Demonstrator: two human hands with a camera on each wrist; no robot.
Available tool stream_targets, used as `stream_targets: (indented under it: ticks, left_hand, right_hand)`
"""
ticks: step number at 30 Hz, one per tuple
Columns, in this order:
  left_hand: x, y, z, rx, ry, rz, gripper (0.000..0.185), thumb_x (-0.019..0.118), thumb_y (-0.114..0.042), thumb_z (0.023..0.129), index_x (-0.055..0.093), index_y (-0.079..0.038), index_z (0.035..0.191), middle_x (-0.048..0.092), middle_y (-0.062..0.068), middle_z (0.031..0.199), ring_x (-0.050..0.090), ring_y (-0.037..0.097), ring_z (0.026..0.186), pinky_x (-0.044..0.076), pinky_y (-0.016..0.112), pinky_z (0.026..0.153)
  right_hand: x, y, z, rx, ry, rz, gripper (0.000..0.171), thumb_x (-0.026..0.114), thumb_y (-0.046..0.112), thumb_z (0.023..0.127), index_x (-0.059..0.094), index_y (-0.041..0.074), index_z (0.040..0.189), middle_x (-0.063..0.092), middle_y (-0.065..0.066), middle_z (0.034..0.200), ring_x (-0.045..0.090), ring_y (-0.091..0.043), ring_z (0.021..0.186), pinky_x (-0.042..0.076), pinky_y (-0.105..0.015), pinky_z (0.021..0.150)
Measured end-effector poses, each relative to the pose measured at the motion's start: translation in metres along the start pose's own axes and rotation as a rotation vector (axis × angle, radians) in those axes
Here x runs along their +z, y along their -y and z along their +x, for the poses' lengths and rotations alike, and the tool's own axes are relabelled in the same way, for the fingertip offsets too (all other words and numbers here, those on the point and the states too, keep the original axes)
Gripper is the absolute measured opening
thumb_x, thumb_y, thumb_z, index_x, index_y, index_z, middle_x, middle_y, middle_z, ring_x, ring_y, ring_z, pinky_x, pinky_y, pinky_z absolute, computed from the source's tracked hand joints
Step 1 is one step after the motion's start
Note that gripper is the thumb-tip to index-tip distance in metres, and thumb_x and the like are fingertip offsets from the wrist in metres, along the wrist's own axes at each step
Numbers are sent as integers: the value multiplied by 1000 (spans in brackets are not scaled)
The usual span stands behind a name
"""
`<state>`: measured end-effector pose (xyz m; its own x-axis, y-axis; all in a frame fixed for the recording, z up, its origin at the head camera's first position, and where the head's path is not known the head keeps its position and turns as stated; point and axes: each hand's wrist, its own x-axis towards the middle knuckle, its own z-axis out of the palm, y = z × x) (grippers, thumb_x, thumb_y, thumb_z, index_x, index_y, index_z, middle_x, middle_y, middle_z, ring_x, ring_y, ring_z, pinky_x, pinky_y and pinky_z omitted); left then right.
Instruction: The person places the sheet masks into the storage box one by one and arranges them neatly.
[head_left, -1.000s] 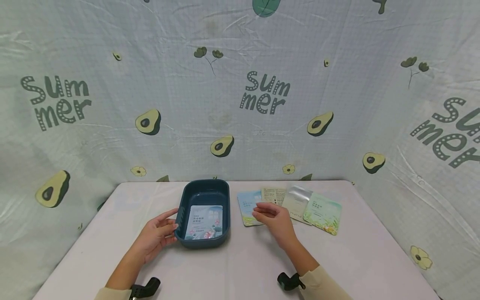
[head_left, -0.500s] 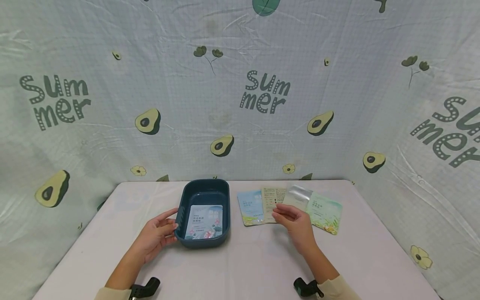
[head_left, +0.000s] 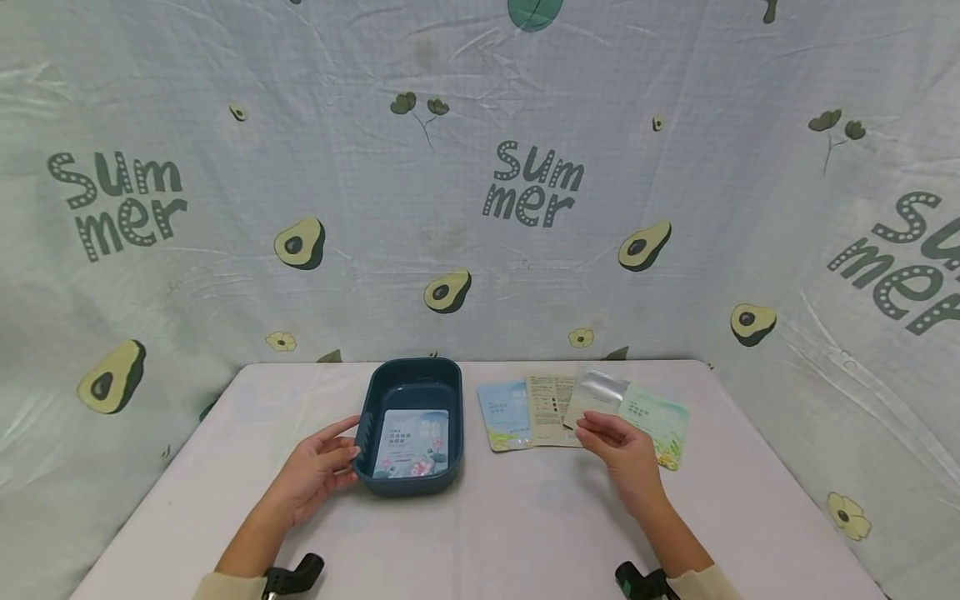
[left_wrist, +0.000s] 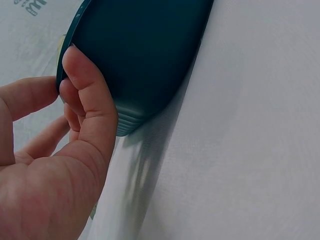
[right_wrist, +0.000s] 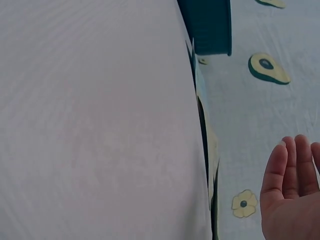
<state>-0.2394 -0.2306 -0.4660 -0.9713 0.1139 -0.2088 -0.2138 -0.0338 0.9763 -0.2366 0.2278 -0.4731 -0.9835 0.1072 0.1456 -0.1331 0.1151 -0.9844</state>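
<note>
My left hand [head_left: 318, 475] holds the left wall of a dark blue rectangular plastic basin [head_left: 453, 467], its fingertips at the rim. In the left wrist view, the left hand [left_wrist: 60, 165] has digits on either side of the basin's rim. A flat pale-blue floral sachet [head_left: 411, 446] lies inside the basin. To its right, my right hand [head_left: 622, 458] hovers over a row of flat sachets, fingers together, loosely bent and holding nothing. Nearest it are a silver-topped sachet [head_left: 596, 396] and a green floral sachet [head_left: 645, 408], whose lower left it partly hides.
Left in the row are a blue sachet [head_left: 504, 412] and a cream sachet [head_left: 546, 408] with printed text, overlapping each other. A white-covered table [head_left: 510, 533] carries everything. Behind it hangs a patterned curtain [head_left: 360, 292] with avocados.
My right hand has moved rightward along the row of sachets, uncovering the blue and cream ones. The left hand and basin have stayed put.
</note>
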Motion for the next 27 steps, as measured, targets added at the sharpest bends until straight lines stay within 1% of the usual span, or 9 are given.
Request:
stream_targets:
  ticks: [9,13,16,17,18,22,25,27]
  left_hand:
    - [0,1,-1,-2,1,-8,63,56,-7,103,30,-9,161,57,3,107,63,15,83,59,25,75]
    - [0,1,-1,-5,5,-19,63,55,-6,104,29,-9,161,57,2,107,63,15,82,59,25,74]
    - [0,1,-1,-6,9,-29,64,55,-6,104,29,-9,161,58,2,106,63,14,82,59,25,74]
    - [-1,1,-1,-6,11,-33,64,55,-6,104,29,-8,161,58,2,106,63,14,81,59,25,74]
    - [-1,1,0,-6,12,-35,64,55,-6,104,29,-9,161,58,2,106,63,14,81,59,25,74]
    - [-1,2,0,-6,19,-39,64,55,-6,104,29,-9,161,58,2,107,62,14,82,59,25,74]
    - [-2,2,0,-5,21,-40,64,55,-6,104,28,-9,162,58,2,107,63,14,82,59,25,74]
    - [-2,2,1,-5,23,-40,64,55,-6,104,28,-9,162,58,2,108,63,14,82,59,25,74]
  right_hand:
    - [-23,-2,4,-16,-72,-34,51,81,17,89,64,-6,131,75,-10,118,72,-3,98,58,-18,84]
    - [-31,-3,5,-22,-108,-55,49,80,19,89,65,-4,129,77,0,112,72,-1,97,58,-17,82]
    - [-36,-4,6,-30,-133,-66,48,80,19,90,65,-5,128,77,3,110,72,-2,97,58,-17,81]
    - [-38,-4,6,-34,-142,-63,48,81,18,89,65,-5,128,77,2,109,72,-3,97,58,-17,81]
    - [-40,-4,7,-34,-149,-59,47,81,17,89,65,-6,128,77,3,109,72,-2,96,58,-17,81]
    - [-47,-2,7,-34,-179,-77,48,81,18,89,66,-5,127,76,14,103,70,3,95,56,-13,79]
    - [-52,0,8,-35,-193,-102,47,81,21,89,67,-3,127,75,18,101,68,6,94,55,-11,78]
    - [-55,2,8,-34,-198,-99,47,81,20,89,67,-4,127,76,17,102,68,6,94,55,-11,79]
